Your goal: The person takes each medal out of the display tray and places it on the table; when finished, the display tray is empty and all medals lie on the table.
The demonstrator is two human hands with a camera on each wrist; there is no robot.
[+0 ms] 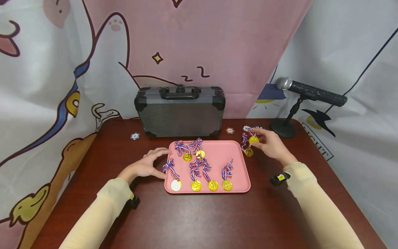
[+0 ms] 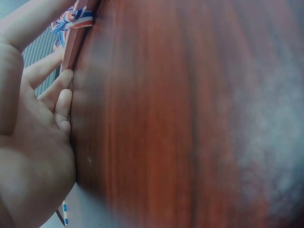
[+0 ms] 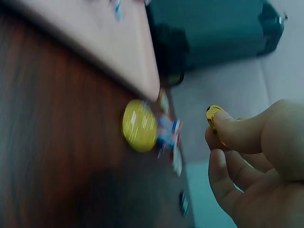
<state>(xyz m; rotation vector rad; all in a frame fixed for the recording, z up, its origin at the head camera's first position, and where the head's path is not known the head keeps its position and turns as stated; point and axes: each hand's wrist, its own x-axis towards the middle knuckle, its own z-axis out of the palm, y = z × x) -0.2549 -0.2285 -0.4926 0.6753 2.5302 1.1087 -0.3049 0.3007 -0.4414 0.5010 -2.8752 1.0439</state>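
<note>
My right hand [image 1: 269, 142] pinches a gold medal [image 1: 253, 140] between thumb and fingers, off the right side of the pink tray [image 1: 236, 155]. In the right wrist view the medal's disc [image 3: 213, 118] is edge-on at the fingertips. Another gold medal [image 1: 248, 152] lies on the table just below it, its striped ribbon bunched up. At the tray's left edge, my left hand [image 1: 147, 164] has thumb and fingers spread, fingertips at the rim. Several medals with red, white and blue ribbons rest in the tray; one medal [image 1: 176, 185] at front left looks pale from glare.
A grey case [image 1: 180, 114] with a black handle stands behind the tray. At the back right is a microphone [image 1: 314, 91] on a stand [image 1: 283, 127]. Poker chips lie on the table, a blue one [image 1: 134, 136] left and a brown one [image 1: 230, 130] right of the case.
</note>
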